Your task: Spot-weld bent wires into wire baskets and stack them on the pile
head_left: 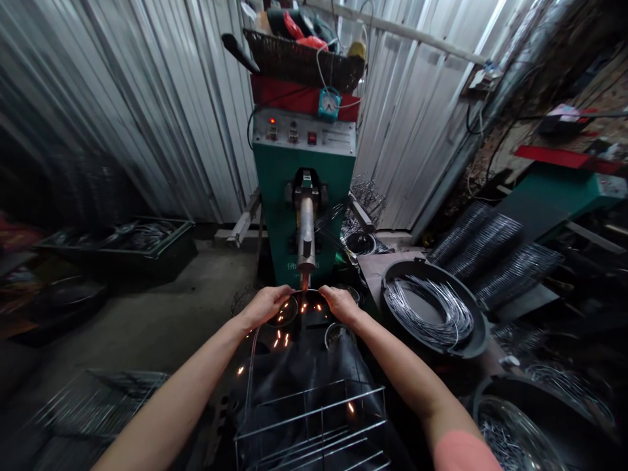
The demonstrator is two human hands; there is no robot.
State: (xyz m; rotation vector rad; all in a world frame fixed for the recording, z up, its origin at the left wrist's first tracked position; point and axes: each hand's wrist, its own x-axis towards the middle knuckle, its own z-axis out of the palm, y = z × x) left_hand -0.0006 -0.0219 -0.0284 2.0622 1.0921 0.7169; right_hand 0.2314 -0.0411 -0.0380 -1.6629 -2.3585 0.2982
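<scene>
My left hand (267,305) and my right hand (341,305) are closed, pinching a thin metal wire on either side of a spot welder's electrode tip (305,281). From near my left hand, a long wire runs down to the wire rack (314,413) over my lap; the wire I hold appears to be part of it. Orange sparks (282,339) fly below the tip, between and under my hands. Above stands the green spot welder (272,196), its round metal arm (307,229) reaching toward me. A dark apron (338,366) covers my lap.
On the right, a round black pan (478,327) holds a coil of cut wires (456,314), beside stacked wire grids (490,239). Lower right is another black tub (554,399). Wire racks (105,402) lie at lower left, and a green bin (167,252) stands behind.
</scene>
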